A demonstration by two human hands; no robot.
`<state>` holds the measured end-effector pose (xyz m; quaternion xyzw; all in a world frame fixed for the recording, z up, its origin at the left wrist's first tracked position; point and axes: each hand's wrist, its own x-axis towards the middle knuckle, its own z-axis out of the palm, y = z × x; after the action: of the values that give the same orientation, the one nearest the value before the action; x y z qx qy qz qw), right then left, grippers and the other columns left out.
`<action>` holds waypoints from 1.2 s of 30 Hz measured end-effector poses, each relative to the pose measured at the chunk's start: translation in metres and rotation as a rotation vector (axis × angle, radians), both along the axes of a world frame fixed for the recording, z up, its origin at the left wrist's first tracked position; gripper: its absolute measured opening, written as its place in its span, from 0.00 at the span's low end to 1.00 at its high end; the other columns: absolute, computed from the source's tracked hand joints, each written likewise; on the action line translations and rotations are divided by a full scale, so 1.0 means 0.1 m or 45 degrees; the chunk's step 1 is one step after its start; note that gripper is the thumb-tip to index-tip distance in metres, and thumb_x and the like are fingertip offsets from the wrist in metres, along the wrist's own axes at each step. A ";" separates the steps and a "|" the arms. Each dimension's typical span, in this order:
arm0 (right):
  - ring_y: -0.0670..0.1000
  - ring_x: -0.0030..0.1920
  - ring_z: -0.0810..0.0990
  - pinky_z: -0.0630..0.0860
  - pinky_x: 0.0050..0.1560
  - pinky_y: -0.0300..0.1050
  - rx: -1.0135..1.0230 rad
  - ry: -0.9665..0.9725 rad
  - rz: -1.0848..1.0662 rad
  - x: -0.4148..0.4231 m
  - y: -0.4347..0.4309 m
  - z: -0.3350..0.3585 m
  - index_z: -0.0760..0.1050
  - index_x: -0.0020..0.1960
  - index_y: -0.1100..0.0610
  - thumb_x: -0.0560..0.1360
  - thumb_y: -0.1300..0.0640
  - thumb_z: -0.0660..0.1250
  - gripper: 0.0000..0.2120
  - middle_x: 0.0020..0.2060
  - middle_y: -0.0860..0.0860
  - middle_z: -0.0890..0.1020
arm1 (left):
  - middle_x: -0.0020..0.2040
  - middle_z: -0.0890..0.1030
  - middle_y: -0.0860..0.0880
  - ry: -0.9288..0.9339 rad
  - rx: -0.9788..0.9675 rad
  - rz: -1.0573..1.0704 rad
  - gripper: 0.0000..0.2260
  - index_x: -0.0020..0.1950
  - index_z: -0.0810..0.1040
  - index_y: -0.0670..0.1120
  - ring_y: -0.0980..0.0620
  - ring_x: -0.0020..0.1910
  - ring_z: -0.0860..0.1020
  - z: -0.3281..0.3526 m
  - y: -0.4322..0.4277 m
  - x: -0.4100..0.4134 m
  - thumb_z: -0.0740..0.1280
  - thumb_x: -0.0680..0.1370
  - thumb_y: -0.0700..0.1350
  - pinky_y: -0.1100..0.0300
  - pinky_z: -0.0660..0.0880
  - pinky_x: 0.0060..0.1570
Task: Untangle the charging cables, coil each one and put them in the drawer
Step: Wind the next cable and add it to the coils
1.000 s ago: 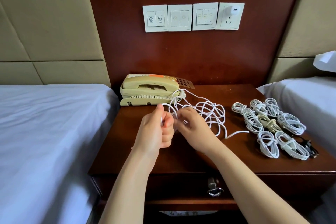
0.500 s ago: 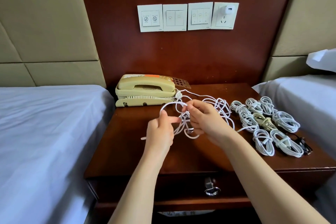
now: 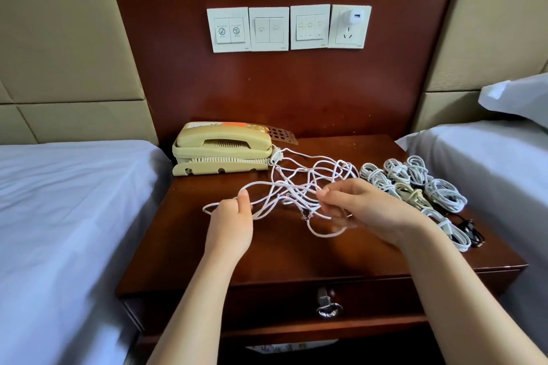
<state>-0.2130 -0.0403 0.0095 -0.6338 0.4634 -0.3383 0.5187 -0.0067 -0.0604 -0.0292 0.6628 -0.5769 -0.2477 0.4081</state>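
- Untangling step: left hand (image 3: 229, 224) pinches a loop of the tangled cable (image 3: 296, 184); right hand (image 3: 364, 210) grasps its strands, the knot spanning between the hands.
- Coiled cables (image 3: 415, 184) lie just beyond the right hand.
- Next, likely: free one end, then coil; the drawer (image 3: 296, 302) below the wrists looks closed.

Wooden nightstand (image 3: 311, 261); phone (image 3: 222, 148) back-left; loose white cable tangle (image 3: 311, 175) mid; coiled cables (image 3: 444, 190) right w/ black cable (image 3: 471, 231).

The right hand (image 3: 367, 210) hid part of the coiled cables (image 3: 444, 192), and its lower fingers (image 3: 344, 224), curled in the tangled cable (image 3: 275, 184), were blurred. The drawer handle (image 3: 327, 305) was blurred too, perhaps a metal ring.
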 end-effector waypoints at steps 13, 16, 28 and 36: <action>0.44 0.24 0.60 0.58 0.26 0.35 -0.626 0.083 -0.302 0.06 -0.04 -0.12 0.77 0.39 0.57 0.80 0.59 0.60 0.13 0.22 0.43 0.65 | 0.17 0.65 0.51 0.842 -0.004 0.093 0.26 0.39 0.77 0.37 0.54 0.17 0.65 0.11 0.00 -0.04 0.48 0.83 0.50 0.64 0.63 0.19; 0.41 0.29 0.67 0.63 0.32 0.35 -0.736 0.266 -0.195 0.26 -0.01 -0.17 0.78 0.41 0.56 0.79 0.59 0.63 0.10 0.26 0.43 0.71 | 0.18 0.58 0.55 1.027 0.105 -0.102 0.25 0.37 0.74 0.37 0.59 0.16 0.56 0.20 0.10 -0.12 0.47 0.84 0.50 0.69 0.52 0.19; 0.46 0.32 0.72 0.67 0.34 0.36 -0.793 0.549 0.002 0.53 0.03 -0.19 0.77 0.41 0.55 0.78 0.54 0.64 0.09 0.30 0.49 0.76 | 0.18 0.63 0.56 0.783 -0.003 -0.078 0.18 0.37 0.78 0.43 0.58 0.17 0.60 0.21 0.22 -0.11 0.56 0.82 0.46 0.64 0.59 0.22; 0.41 0.29 0.68 0.64 0.33 0.36 -0.721 0.473 -0.188 0.14 -0.12 -0.14 0.76 0.38 0.55 0.77 0.56 0.66 0.09 0.28 0.44 0.73 | 0.17 0.60 0.57 1.243 -0.162 0.217 0.16 0.35 0.69 0.42 0.60 0.16 0.57 0.27 0.08 0.31 0.55 0.82 0.44 0.69 0.54 0.18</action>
<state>-0.1993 -0.0520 -0.0045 -0.7681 0.4823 -0.3690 0.2031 0.0239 -0.0525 -0.0023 0.4881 -0.2764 -0.4590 0.6889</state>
